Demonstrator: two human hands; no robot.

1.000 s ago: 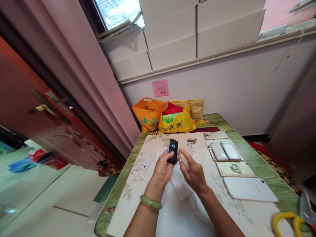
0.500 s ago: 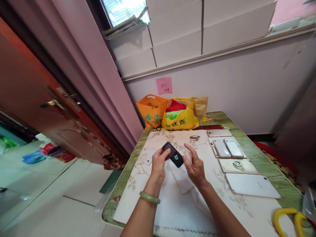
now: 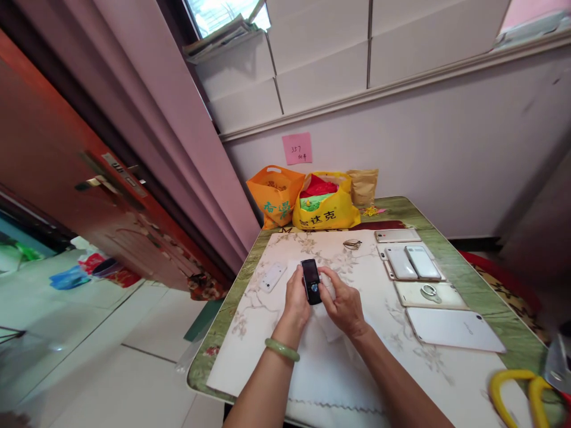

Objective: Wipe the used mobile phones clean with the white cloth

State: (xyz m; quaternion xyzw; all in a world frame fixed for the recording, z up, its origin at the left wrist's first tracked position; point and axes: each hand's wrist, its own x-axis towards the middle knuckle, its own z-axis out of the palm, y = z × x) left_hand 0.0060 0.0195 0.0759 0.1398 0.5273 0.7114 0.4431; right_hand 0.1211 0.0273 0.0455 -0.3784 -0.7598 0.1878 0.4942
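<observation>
Small black phone (image 3: 311, 280) being held upright above the table (image 3: 428, 214), both hands closing around it.
Left hand (image 3: 298, 297) is gripping its edge; right hand (image 3: 341, 304) is pressing a white cloth (image 3: 331, 333) alongside. It looks light, rigid and slick, best pinched by its long edges. Half a second earlier it lay tilted sideways. White phones (image 3: 413, 263) are lying beyond.

Green table (image 3: 404, 209), white wall (image 3: 446, 137) w/ pink note (image 3: 297, 148), tiled floor (image 3: 89, 356).
</observation>
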